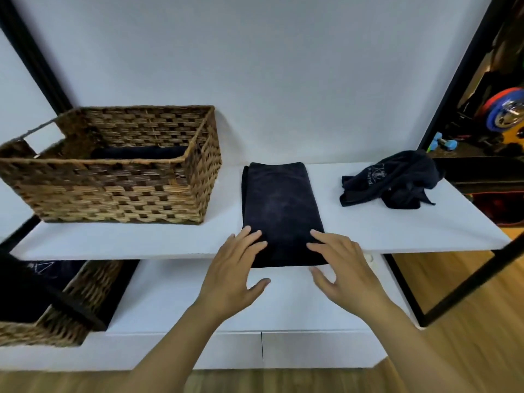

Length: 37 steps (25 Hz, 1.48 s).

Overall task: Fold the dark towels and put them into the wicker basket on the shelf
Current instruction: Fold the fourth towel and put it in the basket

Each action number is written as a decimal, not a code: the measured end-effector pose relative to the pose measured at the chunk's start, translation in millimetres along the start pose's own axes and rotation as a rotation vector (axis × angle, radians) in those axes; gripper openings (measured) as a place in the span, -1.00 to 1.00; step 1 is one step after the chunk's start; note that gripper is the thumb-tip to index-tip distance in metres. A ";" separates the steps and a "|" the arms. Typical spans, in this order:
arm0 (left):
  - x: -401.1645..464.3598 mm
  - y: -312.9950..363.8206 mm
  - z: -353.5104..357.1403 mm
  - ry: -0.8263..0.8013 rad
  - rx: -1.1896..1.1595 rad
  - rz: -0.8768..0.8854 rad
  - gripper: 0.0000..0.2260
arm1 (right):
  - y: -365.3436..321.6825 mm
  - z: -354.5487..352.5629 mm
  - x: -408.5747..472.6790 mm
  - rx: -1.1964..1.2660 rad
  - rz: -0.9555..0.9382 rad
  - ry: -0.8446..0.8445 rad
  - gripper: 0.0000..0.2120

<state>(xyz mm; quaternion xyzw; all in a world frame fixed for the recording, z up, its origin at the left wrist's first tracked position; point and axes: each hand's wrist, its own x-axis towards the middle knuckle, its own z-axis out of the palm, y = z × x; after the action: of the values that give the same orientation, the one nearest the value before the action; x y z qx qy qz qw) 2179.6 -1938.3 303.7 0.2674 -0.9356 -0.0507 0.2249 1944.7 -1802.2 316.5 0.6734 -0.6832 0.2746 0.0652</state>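
A dark towel (282, 208) lies folded into a long strip on the white shelf (141, 242), its near end hanging slightly over the front edge. My left hand (234, 268) rests with spread fingers on the towel's near left corner. My right hand (340, 265) lies the same way on the near right corner. Neither hand grips the cloth. The wicker basket (119, 191) stands at the shelf's left with dark cloth (139, 151) inside. A crumpled dark towel (391, 180) with pale printing lies at the shelf's right.
A second wicker basket (65, 307) holding dark cloth sits on the lower white shelf (198, 302) at the left. Black frame bars (465, 296) run along the right side and back corners. Weight plates (504, 112) and a blue dumbbell (445, 143) lie beyond the right edge.
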 end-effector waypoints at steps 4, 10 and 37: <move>34.6 12.7 18.4 -0.087 0.134 0.017 -0.29 | -15.2 31.6 33.0 -0.234 -0.103 -0.176 -0.26; 17.2 -34.0 15.8 0.096 -0.091 0.020 -0.57 | 36.9 32.5 25.6 -0.144 -0.114 -0.026 -0.36; 56.2 55.9 46.2 0.071 0.051 -0.050 -0.58 | 44.6 -14.7 80.2 -0.116 0.747 -0.163 -0.77</move>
<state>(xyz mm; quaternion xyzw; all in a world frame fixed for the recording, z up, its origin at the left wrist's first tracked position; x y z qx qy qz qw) 2089.7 -1921.2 296.5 0.2979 -0.9211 -0.0229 0.2495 1891.1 -1868.9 352.9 0.3927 -0.8989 0.1859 -0.0556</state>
